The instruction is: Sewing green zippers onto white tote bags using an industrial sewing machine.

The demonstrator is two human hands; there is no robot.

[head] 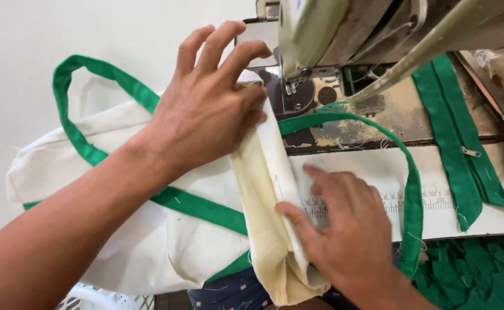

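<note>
We press our left hand [206, 117] flat, fingers spread, on the cream canvas bag [148, 241] with green straps [80, 143], its folded edge just beside the sewing machine [332, 34] foot. Our right hand [344, 229] lies open, pinning the soft fold on the white surface [493, 221]; green zipper tape [453, 132] lies well apart.

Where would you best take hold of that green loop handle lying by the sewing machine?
Probably at the top of the green loop handle, coming from the right. There the strap arches free over the machine bed, clear of both hands and the needle, so fingers can pinch its flat width.
</note>
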